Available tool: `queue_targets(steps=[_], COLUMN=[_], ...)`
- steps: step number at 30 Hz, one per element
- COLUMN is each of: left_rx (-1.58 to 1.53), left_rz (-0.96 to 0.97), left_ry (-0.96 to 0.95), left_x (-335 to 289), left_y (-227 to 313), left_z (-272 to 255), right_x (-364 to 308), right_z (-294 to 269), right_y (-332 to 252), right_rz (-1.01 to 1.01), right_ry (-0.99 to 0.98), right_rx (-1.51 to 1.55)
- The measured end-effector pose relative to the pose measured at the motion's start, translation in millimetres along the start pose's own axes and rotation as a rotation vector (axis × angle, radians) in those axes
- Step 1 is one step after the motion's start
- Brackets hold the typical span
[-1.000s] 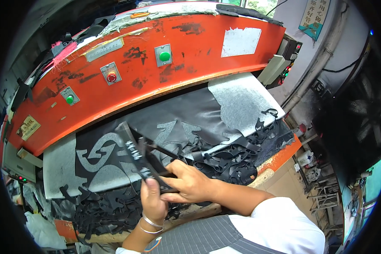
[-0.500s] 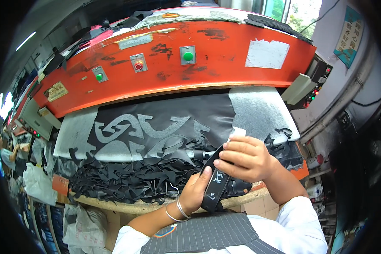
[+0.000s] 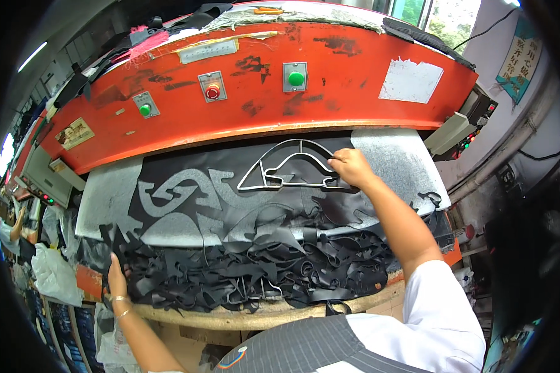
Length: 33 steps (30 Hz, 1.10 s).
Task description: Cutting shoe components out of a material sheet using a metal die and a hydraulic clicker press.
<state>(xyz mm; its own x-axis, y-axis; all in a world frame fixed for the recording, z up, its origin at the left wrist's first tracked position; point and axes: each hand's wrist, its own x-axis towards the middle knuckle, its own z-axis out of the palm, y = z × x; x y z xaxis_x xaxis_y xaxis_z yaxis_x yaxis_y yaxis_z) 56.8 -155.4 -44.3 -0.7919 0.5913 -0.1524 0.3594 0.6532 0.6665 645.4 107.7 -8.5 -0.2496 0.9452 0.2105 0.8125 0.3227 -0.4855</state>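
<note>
My right hand (image 3: 353, 168) is closed on the right end of a curved steel cutting die (image 3: 300, 144). The die rests on a black leather-like sheet (image 3: 199, 155) with shaped cut-outs, spread over a pale cutting board (image 3: 399, 163). At the far left, my left hand (image 3: 117, 278) is beside a heap of black offcuts (image 3: 230, 267), apparently open with a digit pointing up. Some of its fingers are hidden against the dark scraps. Another metal die (image 3: 253, 291) lies partly among the offcuts at the front.
Behind the board stretches the orange-red beam (image 3: 242, 118) of a press, with green buttons (image 3: 296, 78) and a red button (image 3: 212, 92). Control boxes (image 3: 473, 118) stand at its ends. A wooden edge (image 3: 249, 320) runs along the front. White plastic bags (image 3: 55, 273) hang at left.
My hands have parted and no longer hold the black strip with white marks. The right has moved forward onto a die now on the sheet; the left has swung out to the left.
</note>
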Motion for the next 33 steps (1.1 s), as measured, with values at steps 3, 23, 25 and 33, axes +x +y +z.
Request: queue_targets(steps=[3,23,25,33], left_rx=[0.902,0.047,-0.008,-0.038], left_rz=[0.131,1.025,1.027,1.023], left_ry=[0.336,-0.330,-0.293,-0.279], left_x=[16,-34,-36,-40], left_y=[-12,187,186,183], left_z=[-14,300,300,295], right_x=[23,65,59,1], right_z=[38,87,81,55], right_y=[18,56,57,76], right_rz=[0.165,0.025,0.044,-0.164], right_ry=[-0.034,-0.099,-0.145,-0.271], right_rx=[-0.037,-0.065,-0.059,-0.052])
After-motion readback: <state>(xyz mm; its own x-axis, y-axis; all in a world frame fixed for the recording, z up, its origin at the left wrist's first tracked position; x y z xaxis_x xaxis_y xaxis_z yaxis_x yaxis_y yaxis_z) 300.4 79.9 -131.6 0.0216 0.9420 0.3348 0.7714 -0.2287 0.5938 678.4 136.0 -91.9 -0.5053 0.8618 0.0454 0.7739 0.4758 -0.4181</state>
